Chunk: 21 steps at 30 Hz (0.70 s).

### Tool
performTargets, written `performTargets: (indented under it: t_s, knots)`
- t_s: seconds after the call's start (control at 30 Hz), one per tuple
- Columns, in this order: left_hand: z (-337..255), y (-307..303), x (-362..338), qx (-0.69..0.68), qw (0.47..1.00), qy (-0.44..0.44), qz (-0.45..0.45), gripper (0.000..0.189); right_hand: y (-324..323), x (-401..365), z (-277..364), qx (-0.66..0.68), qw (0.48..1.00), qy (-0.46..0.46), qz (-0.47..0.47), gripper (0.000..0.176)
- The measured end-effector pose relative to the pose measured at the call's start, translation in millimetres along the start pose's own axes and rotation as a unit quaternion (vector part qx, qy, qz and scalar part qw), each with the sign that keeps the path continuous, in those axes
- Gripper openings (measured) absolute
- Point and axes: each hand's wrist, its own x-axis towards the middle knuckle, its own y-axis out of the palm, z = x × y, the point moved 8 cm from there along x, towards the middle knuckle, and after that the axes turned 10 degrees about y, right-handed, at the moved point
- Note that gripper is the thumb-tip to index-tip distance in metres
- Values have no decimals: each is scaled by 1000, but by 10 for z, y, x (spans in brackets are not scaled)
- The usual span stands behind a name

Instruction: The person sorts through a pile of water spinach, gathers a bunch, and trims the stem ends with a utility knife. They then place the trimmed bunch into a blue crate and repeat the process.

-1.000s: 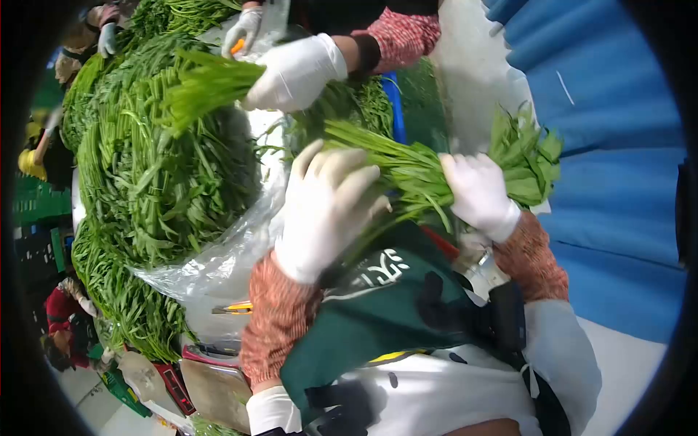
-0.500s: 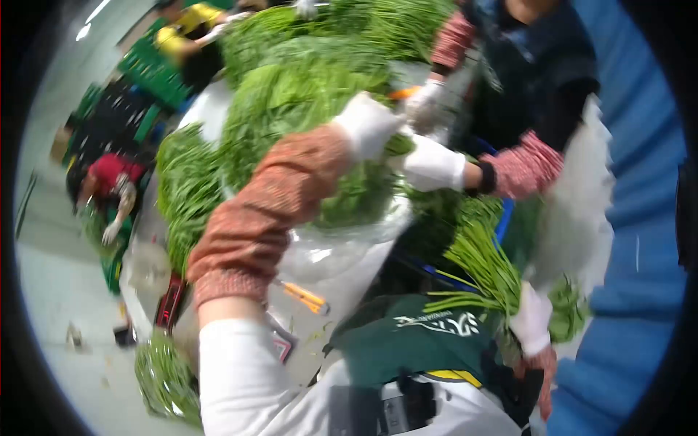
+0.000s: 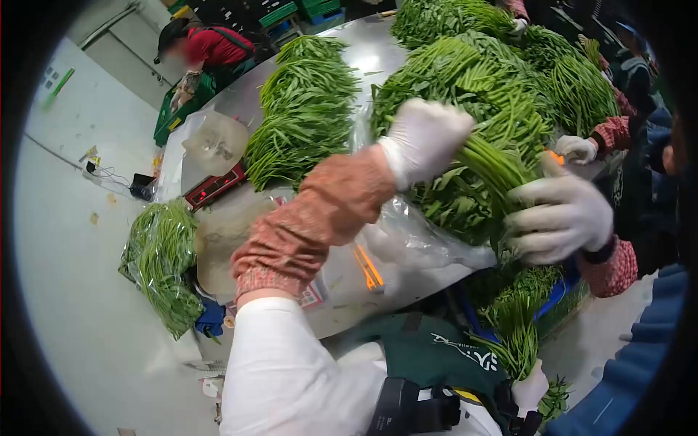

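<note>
My left hand, in a white glove, is closed around the end of a bunch of green stems above the leafy pile. A co-worker's gloved hand is at the bunch's right side, fingers spread. Low on the right, my right hand is wrapped around the lower end of another bunch, beside my green apron. An orange cutter lies on the metal table, below my left forearm.
More greens lie across the table. A red scale stands at its left edge, near bagged greens. A blue-rimmed crate is below the right side. A person in red bends over a green crate at the upper left.
The view has swung, bringing more of the table into sight. A bunch of stems now shows clearly in my left hand. The nearby co-worker's body has left the view; one hand remains near mine.
</note>
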Motion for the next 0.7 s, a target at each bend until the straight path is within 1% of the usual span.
performTargets:
  t_s: [0.07,0.1,0.13,0.17,0.23,0.27,0.3,0.33,0.37,0.4,0.43,0.5,0.53,0.63,0.7]
  knots:
    - [646,-251,-380,-20,994,-110,-9,22,72,68,54,-21,1000,-11,8,44]
    - [904,-482,-563,0,989,-128,-68,26,174,111,19,-34,999,-14,10,47]
    - [1215,-647,-767,10,984,-152,-89,18,241,121,27,-48,999,-9,23,50]
    - [1445,-877,-936,20,980,-171,-99,22,257,124,56,-63,997,-2,35,53]
    - [2050,-1060,-1366,32,964,-250,-85,28,351,158,86,-88,994,18,62,60]
    - [2312,-1174,-1554,37,955,-276,-102,28,409,184,88,-97,992,31,79,64]
    - [2668,-1187,-1813,26,955,-277,-107,27,470,218,68,-108,989,43,96,69]
    - [2878,-1288,-1973,46,943,-307,-118,27,521,245,17,-120,985,56,113,73]
    - [3154,-1336,-2165,35,952,-276,-126,28,612,280,-101,-136,982,60,119,76]
    - [3379,-1346,-2345,2,934,-326,-145,27,725,315,-250,-151,978,64,126,79]
    - [3564,-1327,-2509,-31,912,-376,-162,27,790,334,-292,-165,976,65,128,80]
    - [3858,-1227,-2781,-82,880,-439,-164,24,856,363,-304,-189,970,72,136,81]
    - [3880,-1188,-2810,-118,888,-385,-222,21,844,371,-293,-201,966,78,142,81]
    - [4095,-966,-3152,-148,856,-446,-215,21,775,393,-199,-236,954,90,161,81]
    - [4112,-844,-3326,-169,844,-461,-216,20,801,447,-201,-245,953,85,158,79]
